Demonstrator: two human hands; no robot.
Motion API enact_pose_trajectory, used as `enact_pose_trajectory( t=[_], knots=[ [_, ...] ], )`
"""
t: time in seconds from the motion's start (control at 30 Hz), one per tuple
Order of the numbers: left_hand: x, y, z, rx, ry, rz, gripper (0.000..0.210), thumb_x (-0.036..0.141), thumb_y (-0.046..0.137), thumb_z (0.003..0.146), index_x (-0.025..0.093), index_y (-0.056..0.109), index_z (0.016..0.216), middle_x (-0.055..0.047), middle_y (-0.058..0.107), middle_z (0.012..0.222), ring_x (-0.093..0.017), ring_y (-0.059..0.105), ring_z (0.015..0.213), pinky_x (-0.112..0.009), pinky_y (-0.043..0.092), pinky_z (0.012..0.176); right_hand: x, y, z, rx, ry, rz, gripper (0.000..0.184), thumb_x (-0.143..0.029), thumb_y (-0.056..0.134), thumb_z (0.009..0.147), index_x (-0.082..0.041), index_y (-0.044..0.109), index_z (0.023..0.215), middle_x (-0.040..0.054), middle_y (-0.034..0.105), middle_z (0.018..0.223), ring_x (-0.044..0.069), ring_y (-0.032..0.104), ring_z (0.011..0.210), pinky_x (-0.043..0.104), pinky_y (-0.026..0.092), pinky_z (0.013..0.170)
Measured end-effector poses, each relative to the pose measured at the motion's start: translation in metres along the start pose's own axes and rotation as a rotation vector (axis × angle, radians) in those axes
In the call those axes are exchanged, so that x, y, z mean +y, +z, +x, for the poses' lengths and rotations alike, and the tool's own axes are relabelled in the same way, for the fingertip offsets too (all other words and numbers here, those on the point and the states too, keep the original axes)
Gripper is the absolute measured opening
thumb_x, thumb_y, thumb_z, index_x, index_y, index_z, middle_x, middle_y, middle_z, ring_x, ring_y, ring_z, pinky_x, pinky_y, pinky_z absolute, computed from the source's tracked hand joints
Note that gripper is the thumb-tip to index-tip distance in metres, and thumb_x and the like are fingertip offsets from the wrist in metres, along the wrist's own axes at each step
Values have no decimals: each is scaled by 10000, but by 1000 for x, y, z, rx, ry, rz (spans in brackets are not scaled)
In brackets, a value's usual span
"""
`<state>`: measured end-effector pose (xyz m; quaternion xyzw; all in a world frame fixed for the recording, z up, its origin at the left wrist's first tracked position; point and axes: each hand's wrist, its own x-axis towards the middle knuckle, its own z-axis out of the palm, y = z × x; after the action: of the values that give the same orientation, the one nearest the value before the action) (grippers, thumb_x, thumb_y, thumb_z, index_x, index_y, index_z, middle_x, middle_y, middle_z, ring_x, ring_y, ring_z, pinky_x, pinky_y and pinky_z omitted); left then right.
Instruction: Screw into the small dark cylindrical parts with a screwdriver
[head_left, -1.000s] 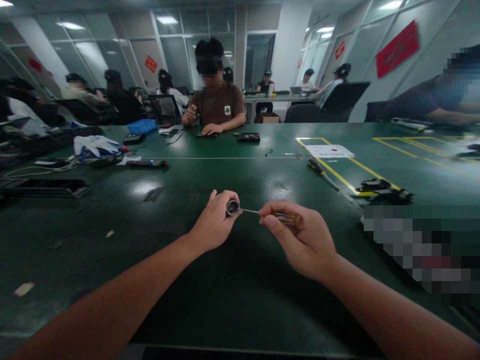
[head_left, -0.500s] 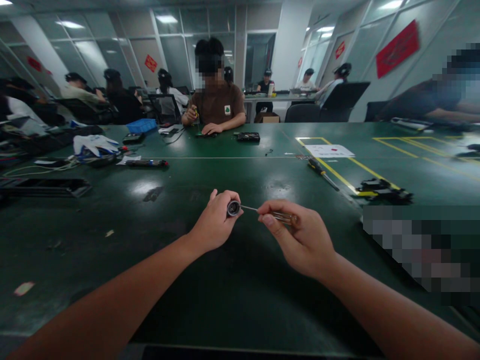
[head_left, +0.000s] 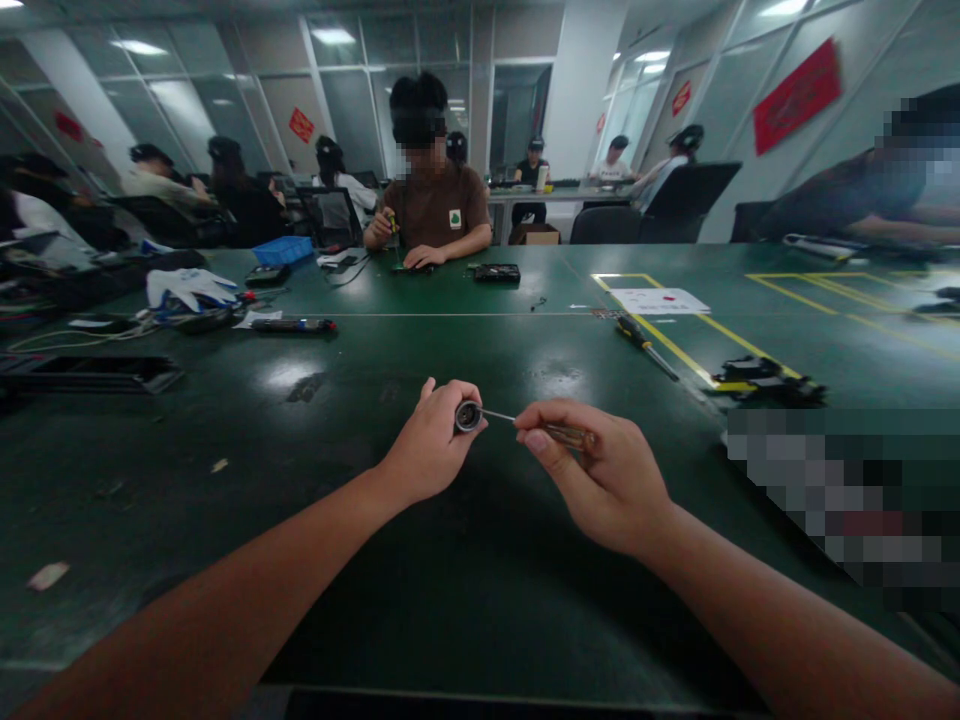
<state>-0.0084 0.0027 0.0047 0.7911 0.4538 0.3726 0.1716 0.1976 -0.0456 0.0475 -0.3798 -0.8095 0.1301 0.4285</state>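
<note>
so the round metal-looking part (head_left: 468, 416) is out front over the green table (head_left: 465, 610), open end facing the camera. it's a hollow cup shape with some small bits down inside, too small to make out. left hand (head_left: 424, 450) has its fingers wrapped around it, so most of the body is covered. right hand (head_left: 611, 475) is gripping a thin screwdriver (head_left: 571, 437) by its clear brownish handle, shaft pointing left at the part's rim, can't tell if the tip touches or goes in

other containers: a blue bin (head_left: 283, 251) on the far left, contents not readable from here, and a long black tray (head_left: 94, 387) by the left edge with a dark inside

white gloves (head_left: 191, 290) are heaped over some cables. over right there's a yellow and black screwdriver (head_left: 637, 335) near a printed sheet (head_left: 660, 301), then a clump of black parts (head_left: 769, 382). pixelated patch hides whatever's below those. a co-worker (head_left: 446, 205) sits across the table
</note>
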Motion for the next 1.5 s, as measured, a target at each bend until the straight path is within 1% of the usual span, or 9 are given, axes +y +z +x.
enact_pose_trajectory(
  t=[0.27,0.63,0.7,0.87,1.0,1.07,1.27,1.43,1.5],
  knots=[
    [-1,0,0,-1,6,4,81,229,556,936,207,526,1007,-10,592,957,-185,586,887,-551,426,1056,1,-1,0,-16,-7,11,102,-241,577,972,-208,668,1005,28,736,906,166,693,783,277,505,722],
    [0,-1,-1,-13,5,7,69,225,559,930,216,523,988,-10,603,947,-191,584,889,-579,386,1099,2,-4,0,-38,-23,11,116,-260,575,972,-207,672,1005,37,739,897,175,695,781,280,512,704],
    [0,0,-1,-18,11,8,63,217,557,928,217,520,980,-7,610,939,-192,588,895,-590,356,1124,1,-4,0,-49,-10,30,121,-269,579,972,-204,676,1000,38,742,891,174,697,778,278,513,701],
    [-3,1,0,-12,41,6,96,181,562,921,219,499,983,12,632,920,-179,597,920,-609,200,1204,-3,-5,0,-102,22,93,135,-288,579,974,-204,684,972,26,744,861,159,695,730,264,511,676],
    [-3,0,1,-3,35,16,89,191,569,918,218,497,964,9,629,915,-182,596,913,-610,220,1195,-3,-4,-1,-31,-7,4,127,-279,568,972,-208,672,965,37,740,875,174,695,760,280,515,696],
    [-2,0,1,-4,34,20,82,202,565,921,219,495,959,6,629,914,-187,598,914,-611,226,1194,-3,-3,-1,-26,-39,-48,115,-256,559,966,-209,663,973,40,732,870,176,687,758,286,517,703],
    [-1,0,1,5,27,48,83,181,536,914,220,494,974,3,638,928,-186,597,915,-612,205,1203,-6,1,0,-81,-162,-65,133,-196,538,956,-200,642,1039,72,726,934,197,676,838,320,534,764],
    [-3,0,1,7,36,68,77,191,529,921,221,498,985,-1,641,937,-184,595,921,-604,219,1202,-3,0,0,-110,-143,-26,132,-194,542,970,-198,636,1063,63,724,974,185,678,874,309,532,790],
    [-4,1,1,9,46,84,74,191,532,920,219,499,980,5,635,925,-180,600,914,-609,195,1209,-2,0,0,-120,-148,-24,127,-191,545,970,-191,635,1059,61,720,968,181,677,880,306,529,801]
  ],
)
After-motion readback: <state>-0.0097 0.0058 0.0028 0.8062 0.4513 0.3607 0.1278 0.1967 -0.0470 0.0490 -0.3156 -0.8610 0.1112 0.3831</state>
